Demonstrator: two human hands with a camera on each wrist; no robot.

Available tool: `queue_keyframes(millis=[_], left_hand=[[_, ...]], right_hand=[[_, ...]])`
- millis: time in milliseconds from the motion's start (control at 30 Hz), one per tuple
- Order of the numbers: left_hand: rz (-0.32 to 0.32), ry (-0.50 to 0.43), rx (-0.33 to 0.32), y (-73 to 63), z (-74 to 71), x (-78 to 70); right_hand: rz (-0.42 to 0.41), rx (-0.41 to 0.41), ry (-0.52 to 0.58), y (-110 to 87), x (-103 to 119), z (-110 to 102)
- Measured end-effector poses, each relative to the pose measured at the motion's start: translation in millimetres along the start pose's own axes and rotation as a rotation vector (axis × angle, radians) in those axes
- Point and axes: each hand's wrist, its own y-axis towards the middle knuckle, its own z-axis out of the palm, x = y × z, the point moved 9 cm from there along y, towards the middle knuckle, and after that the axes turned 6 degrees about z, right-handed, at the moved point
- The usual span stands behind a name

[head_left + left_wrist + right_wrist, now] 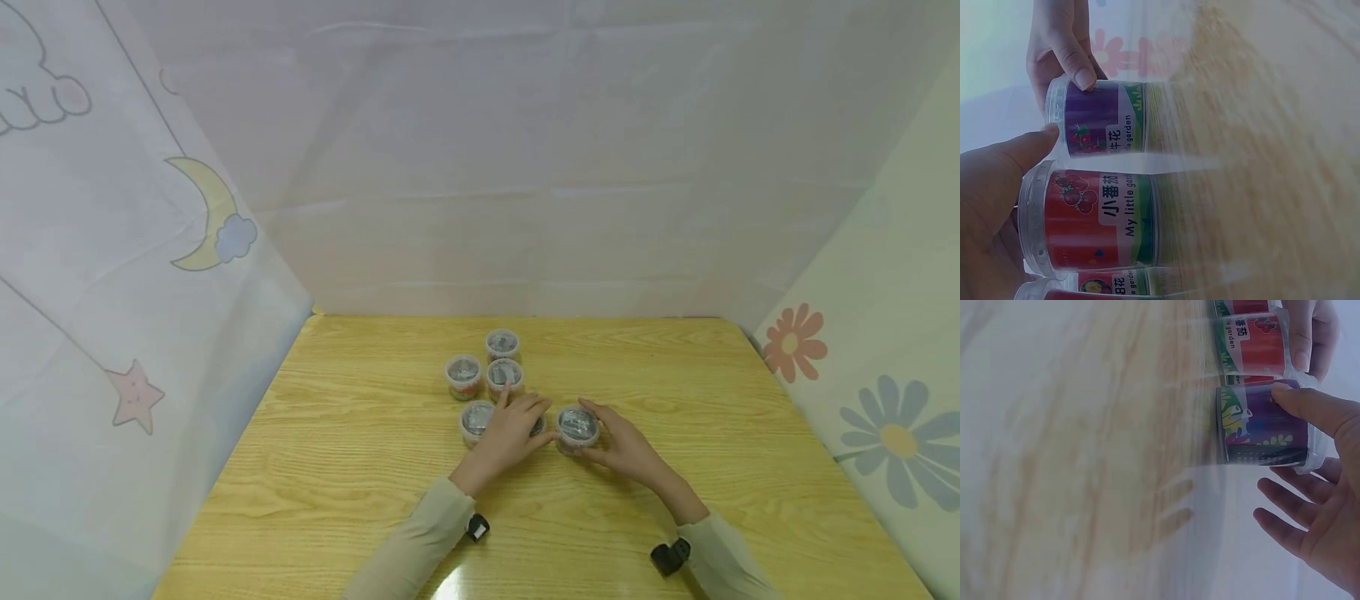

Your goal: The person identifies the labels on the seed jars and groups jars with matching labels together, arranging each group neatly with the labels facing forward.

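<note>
My right hand [626, 446] holds a purple-labelled plastic tub [1263, 425], thumb on its side and index finger around the far side. The tub's clear lid shows a dark packet beneath. My left hand [510, 429] spreads over a red-labelled tub [1094, 219] with a tomato picture, just left of the purple one. The left thumb [1032, 147] stands off the red tub, close to the purple tub's lid; the other left fingers are partly hidden behind the red tub. In the head view the left hand covers most of that tub.
Left of the left hand stands another tub [477, 419]. Behind it are a left tub [463, 377], a middle tub [505, 377] and a far tub [502, 343]. All stand on a wooden table [337, 467] with printed cloth walls [465, 167] around it.
</note>
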Motion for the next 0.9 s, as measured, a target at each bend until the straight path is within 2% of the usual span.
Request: queue_keyframes(millis=[367,633,900], left_hand=[[0.029,0.026,0.012,-0.5,0.9,-1.9],[0.057,-0.014,-0.01,-1.7,-1.1,-4.3],[0.028,-0.065,0.015,-2.1,0.3,-2.0]], right_hand=[[-0.042,-0.023,0.053,1.3,3.9,-0.4],[-0.045,-0.028,0.097,3.4,2.7,1.1],[-0.049,-0.028,0.139,4.7,6.3,0.2]])
